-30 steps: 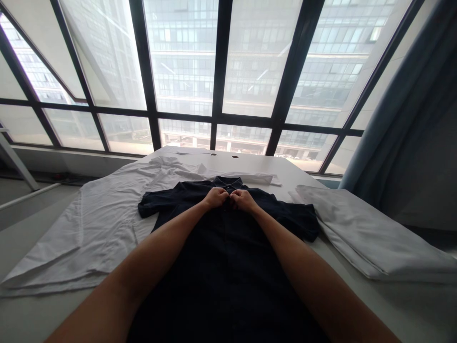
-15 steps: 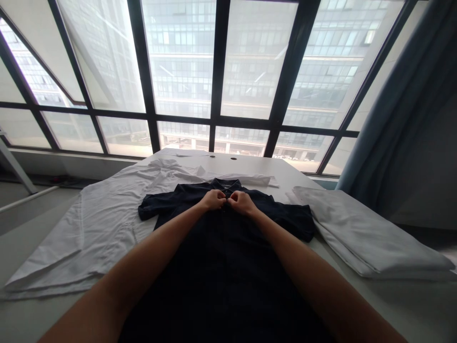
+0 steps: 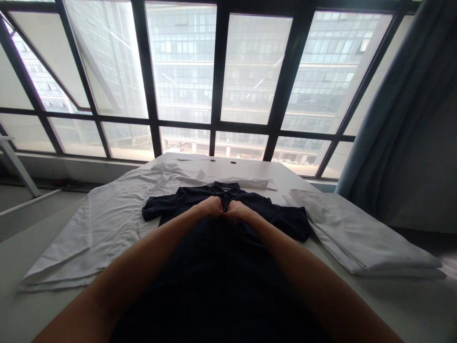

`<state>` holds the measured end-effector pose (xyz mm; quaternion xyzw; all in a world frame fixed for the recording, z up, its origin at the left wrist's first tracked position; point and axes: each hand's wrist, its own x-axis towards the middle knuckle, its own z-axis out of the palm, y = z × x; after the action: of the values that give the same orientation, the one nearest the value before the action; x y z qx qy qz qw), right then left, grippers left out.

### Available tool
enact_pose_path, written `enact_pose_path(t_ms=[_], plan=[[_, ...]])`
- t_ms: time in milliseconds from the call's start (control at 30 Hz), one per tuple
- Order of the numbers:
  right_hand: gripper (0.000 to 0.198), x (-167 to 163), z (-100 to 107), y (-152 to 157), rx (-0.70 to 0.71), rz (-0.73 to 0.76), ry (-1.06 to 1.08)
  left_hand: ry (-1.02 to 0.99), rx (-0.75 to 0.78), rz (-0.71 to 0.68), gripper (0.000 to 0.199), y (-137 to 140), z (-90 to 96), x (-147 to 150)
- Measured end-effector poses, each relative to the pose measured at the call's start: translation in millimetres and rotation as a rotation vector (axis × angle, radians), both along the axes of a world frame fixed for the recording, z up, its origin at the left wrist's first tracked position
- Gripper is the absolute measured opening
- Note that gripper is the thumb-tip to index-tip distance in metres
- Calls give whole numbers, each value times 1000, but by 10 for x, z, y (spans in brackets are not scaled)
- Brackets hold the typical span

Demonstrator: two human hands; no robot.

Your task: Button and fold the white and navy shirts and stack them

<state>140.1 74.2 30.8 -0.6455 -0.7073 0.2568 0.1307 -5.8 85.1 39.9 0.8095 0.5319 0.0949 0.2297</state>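
A dark navy short-sleeved shirt (image 3: 193, 194) with a collar lies spread out, its collar toward the window. My left hand (image 3: 213, 206) and my right hand (image 3: 238, 211) are side by side at the front opening, just below the collar. Both have their fingers curled in and closed on the shirt's front edges. The fingertips, and any button between them, are hidden. The shirt's lower part merges into the dark area between my forearms.
A wrinkled white cloth (image 3: 117, 224) covers the left of the white table (image 3: 250, 167). On the right lies a folded white cloth (image 3: 360, 233). Large windows (image 3: 185, 71) stand behind the table, with a blue-grey curtain (image 3: 378, 143) at the right.
Both hands have moved a little down the shirt front, away from the collar, and their fingers are curled in more. The view has tilted slightly.
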Motion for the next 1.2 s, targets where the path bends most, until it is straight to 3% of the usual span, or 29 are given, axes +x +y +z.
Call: enact_pose_path(t_ms=[200, 333, 433, 667, 867, 1067, 1200], plan=[[15, 22, 32, -63, 21, -29, -23, 19, -62, 10, 19, -46, 38, 12], [22, 120, -11, -73, -1, -37, 151, -53, -43, 26, 29, -23, -3, 43], [16, 173, -66, -111, -60, -35, 332, -130, -65, 39, 34, -17, -42, 78], [10, 204, -238, -276, 54, -72, 611, -424, -166, 111, 31, -75, -266, 62], [11, 212, -282, -306, 124, -46, 590, -578, -193, 134, 28, -89, -363, 25], [10, 222, -329, -322, 219, -9, 577, -559, -121, 166, 26, -100, -400, 47], [10, 219, -326, -319, 186, -14, 617, -569, -85, 157, 31, -95, -420, 50]])
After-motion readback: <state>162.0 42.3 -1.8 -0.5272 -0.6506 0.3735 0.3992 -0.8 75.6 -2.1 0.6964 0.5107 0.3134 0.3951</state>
